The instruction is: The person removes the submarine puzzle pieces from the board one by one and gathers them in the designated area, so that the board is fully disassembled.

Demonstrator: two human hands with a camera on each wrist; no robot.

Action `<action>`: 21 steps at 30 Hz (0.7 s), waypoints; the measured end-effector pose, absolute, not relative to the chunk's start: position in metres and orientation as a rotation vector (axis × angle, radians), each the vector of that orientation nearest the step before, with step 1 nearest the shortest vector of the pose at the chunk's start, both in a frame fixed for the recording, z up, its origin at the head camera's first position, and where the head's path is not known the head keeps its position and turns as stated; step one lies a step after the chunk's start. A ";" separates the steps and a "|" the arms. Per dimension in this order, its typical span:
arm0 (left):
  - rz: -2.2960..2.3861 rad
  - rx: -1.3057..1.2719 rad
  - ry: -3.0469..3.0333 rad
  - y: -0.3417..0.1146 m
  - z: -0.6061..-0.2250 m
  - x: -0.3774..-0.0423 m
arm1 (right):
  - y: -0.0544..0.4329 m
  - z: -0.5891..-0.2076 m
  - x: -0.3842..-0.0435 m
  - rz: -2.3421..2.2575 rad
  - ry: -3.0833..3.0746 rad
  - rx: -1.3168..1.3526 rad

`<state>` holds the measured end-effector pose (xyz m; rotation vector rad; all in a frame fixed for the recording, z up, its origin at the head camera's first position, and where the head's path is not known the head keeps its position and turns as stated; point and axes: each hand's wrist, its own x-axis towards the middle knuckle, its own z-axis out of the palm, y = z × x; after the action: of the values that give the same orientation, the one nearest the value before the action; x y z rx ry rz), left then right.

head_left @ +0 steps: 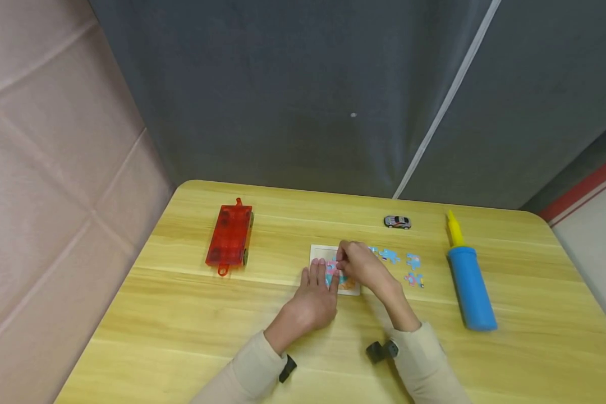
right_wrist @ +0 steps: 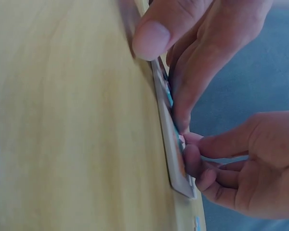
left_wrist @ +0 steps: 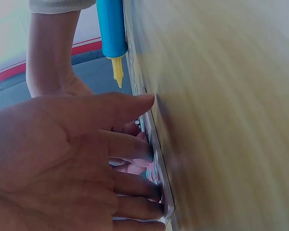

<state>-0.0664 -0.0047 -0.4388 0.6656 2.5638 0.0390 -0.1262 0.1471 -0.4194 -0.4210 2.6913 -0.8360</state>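
A small jigsaw puzzle in a pale tray [head_left: 325, 247] lies near the middle of the table. My left hand [head_left: 310, 303] rests on its left side with fingers stretched out over the pieces. In the left wrist view, those fingertips reach over the tray's edge. At the upper right of the tray, my right hand [head_left: 361, 265] has its thumb and forefinger pinched together on a pink puzzle piece [head_left: 332, 269], beside the left fingertips. The right wrist view shows the curled right fingers [right_wrist: 216, 188] low over the tray; they hide much of the piece.
Several loose blue and pink puzzle pieces [head_left: 413, 261] lie right of the tray. A toy car [head_left: 397, 222] stands behind them. Farther right is a blue hand pump [head_left: 472, 289] with a yellow nozzle. A red toy wagon [head_left: 230, 235] stands at the left.
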 end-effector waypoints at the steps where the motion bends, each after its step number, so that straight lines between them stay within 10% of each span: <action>1: 0.034 0.664 2.564 -0.005 -0.439 -0.067 | 0.147 -0.420 -0.126 -0.856 2.691 -0.412; 21: 0.024 0.646 2.550 -0.006 -0.411 -0.060 | 0.158 -0.427 -0.129 -1.205 2.531 -0.290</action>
<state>-0.0596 -0.0065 -0.4106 0.6461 2.5498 0.0241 -0.1290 0.1585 -0.4274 -0.2902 2.5312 -1.2054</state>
